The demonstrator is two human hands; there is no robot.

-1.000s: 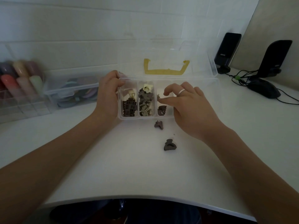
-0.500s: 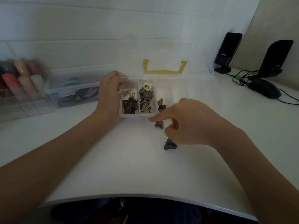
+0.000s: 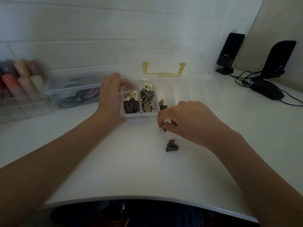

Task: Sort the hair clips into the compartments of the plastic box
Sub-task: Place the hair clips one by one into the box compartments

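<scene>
Brown clip (image 3: 164, 129) pinched under right hand (image 3: 188, 122) fingertips, on table (image 3: 131, 169).

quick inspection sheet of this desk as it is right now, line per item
surface: white desk, rounded front edge
job's things: clear plastic box, lid open, clips in three compartments; small dark clip pinched at the right fingertips; dark claw clip loose on the desk
clutter: storage box of coloured items and clear organiser at left
hands: left hand grips the box's left end; right hand pinches the small clip
cables: black cables by the mouse
surroundings: tiled wall, two black speakers
</scene>
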